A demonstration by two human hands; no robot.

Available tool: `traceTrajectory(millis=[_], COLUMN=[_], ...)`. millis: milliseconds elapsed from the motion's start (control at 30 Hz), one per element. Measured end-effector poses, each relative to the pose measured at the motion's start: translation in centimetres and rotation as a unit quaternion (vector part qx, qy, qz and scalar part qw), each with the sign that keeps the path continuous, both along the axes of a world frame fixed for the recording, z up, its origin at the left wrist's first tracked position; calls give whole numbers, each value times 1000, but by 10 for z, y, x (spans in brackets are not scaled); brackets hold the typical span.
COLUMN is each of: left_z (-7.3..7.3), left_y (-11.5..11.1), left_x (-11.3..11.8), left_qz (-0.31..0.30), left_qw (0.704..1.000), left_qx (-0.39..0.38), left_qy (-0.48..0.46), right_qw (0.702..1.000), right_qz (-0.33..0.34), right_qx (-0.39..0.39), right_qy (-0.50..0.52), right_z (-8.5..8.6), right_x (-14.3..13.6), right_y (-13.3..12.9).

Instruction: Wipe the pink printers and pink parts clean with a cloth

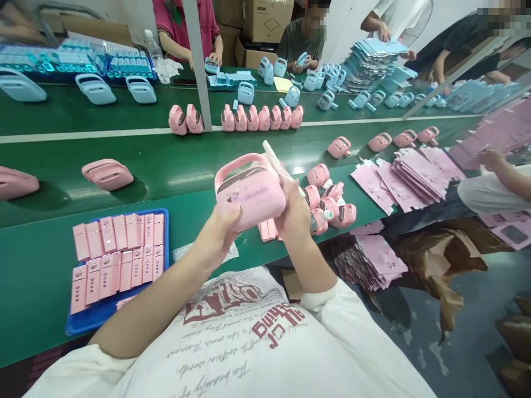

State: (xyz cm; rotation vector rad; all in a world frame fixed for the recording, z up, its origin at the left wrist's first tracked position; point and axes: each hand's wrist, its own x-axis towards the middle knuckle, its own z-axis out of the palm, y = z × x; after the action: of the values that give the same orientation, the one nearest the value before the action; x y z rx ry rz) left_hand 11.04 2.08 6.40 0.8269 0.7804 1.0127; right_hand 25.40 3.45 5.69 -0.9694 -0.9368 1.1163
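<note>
A rounded pink device with a carrying handle (255, 199) is held up in front of my chest, small printing on the side facing me. Around its lower left side my left hand (224, 226) is closed, thumb on the printed face. At the opposite side my right hand (293, 213) is closed on a pale cloth (276, 163), which presses against the device's right edge. Some of the right fingers are hidden behind the cloth and the device. Several similar pink devices (329, 199) lie in a cluster just beyond my right hand.
On my left, a blue tray (166, 237) holds pink rectangular pieces (110, 271). A green conveyor (174, 182) runs across, carrying pink devices (108, 174). Flat pink boxes (418, 177) are stacked at right. Across the line, co-workers handle blue devices (246, 93) and blue boxes (360, 63).
</note>
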Motion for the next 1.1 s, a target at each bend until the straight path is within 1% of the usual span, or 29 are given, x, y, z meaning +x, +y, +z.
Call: traceTrajectory(millis=[33,67,100,167,200,233,267,300,367,400,467,567,633,667,700,733,767,833,867,900,933,967,1000,1033,1067,1100], left_z=[-6,-11,-14,-17,-17,-16,-16,-17,-19,-20,-24,-31,-36,-38,-39,-40,-40,-40,-40,-40,-40,-41,-43,-45,-47,-49], left_y=[2,4,6,9,10,11,12,12,12,12,13,16,18,18,18,18,16,12,10,8,7,7,7,8,10,12], left_x=[-3,-7,-12,-22,-26,-30,-32,-33,-33,-32,-32,-33,-35,-36,-36,-35,-34,-31,-29,-27,-25,-23,-22,-21,-20,-20], left_qz=[20,49,78,123,133,137,136,135,135,138,153,168,162,160,161,163,163,161,155,147,138,131,125,121,123,129], left_qw=[996,983,961,899,869,845,830,820,814,815,821,827,835,840,846,852,859,879,897,918,940,958,972,980,984,985], left_qx=[69,139,205,309,345,372,388,397,406,407,401,385,376,370,362,352,341,303,274,237,193,147,106,71,46,29], left_qy=[48,105,167,286,329,359,378,388,392,388,378,372,368,363,356,350,345,330,311,282,246,207,171,142,121,108], right_qw=[999,998,996,991,990,989,989,990,985,976,943,866,815,800,798,809,833,905,941,968,983,988,987,981,969,950], right_qz=[17,33,47,69,79,93,107,119,133,136,135,162,199,216,227,233,234,197,155,99,46,0,-30,-44,-49,-50], right_qx=[-26,-50,-72,-104,-110,-108,-98,-76,-3,40,125,236,290,305,305,287,254,163,122,96,81,78,85,99,120,150], right_qy=[17,29,37,45,43,32,12,-20,-112,-166,-277,-410,-460,-469,-469,-457,-432,-340,-275,-212,-161,-132,-132,-160,-208,-269], right_z=[1,1,0,-6,-9,-12,-13,-13,-9,-5,6,25,33,34,33,29,24,7,-2,-11,-20,-27,-32,-36,-38,-39], right_x=[3,6,10,17,20,23,26,29,33,35,36,31,24,22,22,23,25,33,36,38,38,36,32,26,19,11], right_y=[5,11,15,23,26,29,31,33,34,33,28,14,6,4,6,9,16,32,40,46,49,49,46,39,31,22])
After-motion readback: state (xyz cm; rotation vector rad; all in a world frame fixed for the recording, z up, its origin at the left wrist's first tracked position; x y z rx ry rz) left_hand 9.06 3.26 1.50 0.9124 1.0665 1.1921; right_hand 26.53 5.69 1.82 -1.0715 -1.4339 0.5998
